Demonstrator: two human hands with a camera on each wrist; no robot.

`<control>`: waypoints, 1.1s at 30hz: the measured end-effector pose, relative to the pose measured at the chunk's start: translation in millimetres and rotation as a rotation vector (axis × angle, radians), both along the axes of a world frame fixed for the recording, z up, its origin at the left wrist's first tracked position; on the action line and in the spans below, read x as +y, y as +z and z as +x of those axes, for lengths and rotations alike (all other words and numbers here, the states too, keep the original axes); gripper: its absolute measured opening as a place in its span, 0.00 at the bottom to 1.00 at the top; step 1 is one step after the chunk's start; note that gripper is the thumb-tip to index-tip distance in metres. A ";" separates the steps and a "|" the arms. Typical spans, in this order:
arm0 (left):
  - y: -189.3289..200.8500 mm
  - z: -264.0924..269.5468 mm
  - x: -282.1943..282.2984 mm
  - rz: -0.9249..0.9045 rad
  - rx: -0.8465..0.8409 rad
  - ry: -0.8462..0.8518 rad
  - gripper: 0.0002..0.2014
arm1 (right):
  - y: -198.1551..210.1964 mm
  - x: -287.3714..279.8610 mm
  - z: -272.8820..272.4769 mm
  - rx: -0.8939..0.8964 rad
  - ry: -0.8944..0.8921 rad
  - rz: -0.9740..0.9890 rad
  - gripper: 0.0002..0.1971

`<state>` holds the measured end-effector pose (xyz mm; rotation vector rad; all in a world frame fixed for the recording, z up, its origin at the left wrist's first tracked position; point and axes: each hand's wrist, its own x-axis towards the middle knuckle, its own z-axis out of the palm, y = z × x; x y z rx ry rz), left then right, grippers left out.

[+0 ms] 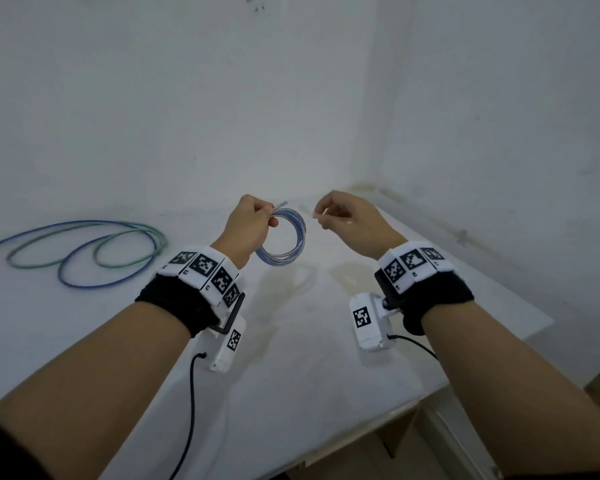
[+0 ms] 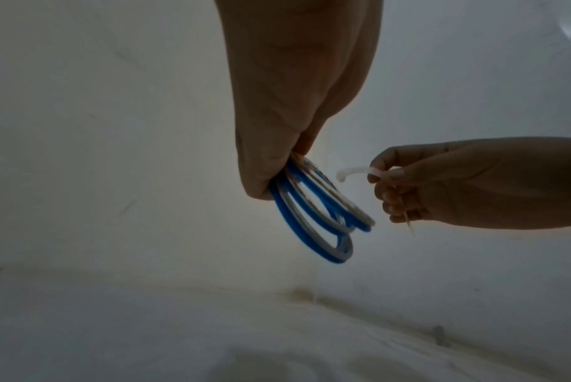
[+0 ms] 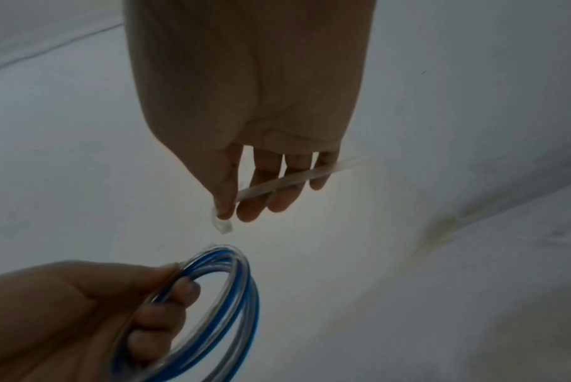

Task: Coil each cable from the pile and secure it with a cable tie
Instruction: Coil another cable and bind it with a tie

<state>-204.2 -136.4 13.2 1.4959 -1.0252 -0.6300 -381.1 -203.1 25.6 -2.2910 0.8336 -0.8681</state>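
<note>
**Coil in one hand, tie in the other**

My left hand (image 1: 250,225) holds the blue-and-clear coiled cable (image 1: 286,239) above the table (image 1: 326,358), fingers (image 3: 179,288) curled around its loops. At three o'clock of the coil, just apart from it, my right hand (image 1: 352,221) pinches a white cable tie (image 3: 277,183) between thumb and fingers (image 3: 282,196). Loose blue and green cables (image 1: 94,251) lie on the table at nine o'clock.
</note>
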 end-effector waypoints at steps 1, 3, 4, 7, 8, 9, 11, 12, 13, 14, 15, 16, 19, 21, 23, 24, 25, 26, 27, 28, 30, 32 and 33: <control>0.9 5.7 5.0 0.000 0.003 0.016 0.07 | -1.0 5.4 8.6 0.025 0.028 -0.045 0.06; 2.1 16.7 16.9 -0.011 0.012 0.029 0.07 | -3.0 16.1 26.3 0.099 0.067 -0.148 0.04; 2.3 21.4 23.6 -0.020 0.011 0.031 0.07 | -3.7 20.8 35.5 0.128 0.079 -0.194 0.03; 1.9 35.7 43.6 -0.045 0.000 0.037 0.07 | -3.6 35.2 62.3 0.226 0.103 -0.342 0.04; 1.5 39.3 48.4 -0.046 0.000 0.038 0.07 | -3.8 38.5 69.1 0.262 0.098 -0.398 0.04; 1.0 43.4 53.3 -0.044 -0.005 0.046 0.07 | -4.1 41.7 76.2 0.278 0.092 -0.449 0.05; -0.2 51.7 62.6 -0.034 -0.029 0.071 0.05 | -5.0 47.1 90.0 0.228 0.077 -0.528 0.04; -0.6 56.2 67.1 -0.023 -0.034 0.082 0.04 | -5.5 50.1 96.7 0.194 0.073 -0.560 0.04; -0.6 59.3 70.3 -0.005 -0.033 0.088 0.02 | -6.3 52.2 101.5 0.177 0.068 -0.589 0.03; -0.4 63.1 73.7 0.015 -0.029 0.093 0.02 | -7.1 54.6 106.6 0.170 0.068 -0.618 0.03; 0.4 68.0 76.9 0.040 -0.033 0.085 0.02 | -8.2 57.7 112.3 0.162 0.071 -0.650 0.04; 1.7 71.8 79.8 0.066 -0.043 0.066 0.04 | -9.6 60.2 116.9 0.149 0.074 -0.681 0.04; 4.6 83.4 85.8 0.151 -0.059 0.035 0.11 | -12.7 70.2 129.5 0.087 0.062 -0.774 0.03; 5.9 87.9 89.2 0.187 -0.019 0.030 0.11 | -15.1 73.9 135.7 0.047 0.055 -0.830 0.02; 6.6 91.2 91.5 0.198 0.034 0.029 0.10 | -16.3 75.6 139.6 0.021 0.058 -0.870 0.02; 6.7 92.3 93.0 0.198 0.047 0.029 0.10 | -17.3 75.5 140.7 0.003 0.054 -0.891 0.02; 6.1 93.4 94.3 0.196 0.052 0.029 0.11 | -18.5 75.4 141.3 -0.011 0.041 -0.913 0.02; 5.4 93.7 96.1 0.187 0.053 0.025 0.11 | -19.8 75.2 141.1 -0.022 0.018 -0.934 0.02; 4.1 93.9 97.5 0.172 0.055 0.019 0.12 | -21.2 75.3 140.9 -0.028 -0.015 -0.942 0.03; 2.8 93.4 99.3 0.152 0.060 0.012 0.13 | -22.6 74.0 140.2 -0.035 -0.050 -0.935 0.05; 1.4 92.0 101.8 0.116 0.072 0.003 0.12 | -24.1 71.4 137.9 -0.055 -0.138 -0.889 0.12; 0.9 91.2 101.5 0.090 0.085 0.010 0.10 | -23.9 70.9 134.6 -0.116 -0.161 -0.760 0.21; 0.8 91.2 100.9 0.082 0.093 0.021 0.09 | -22.8 72.2 133.5 -0.178 -0.117 -0.629 0.26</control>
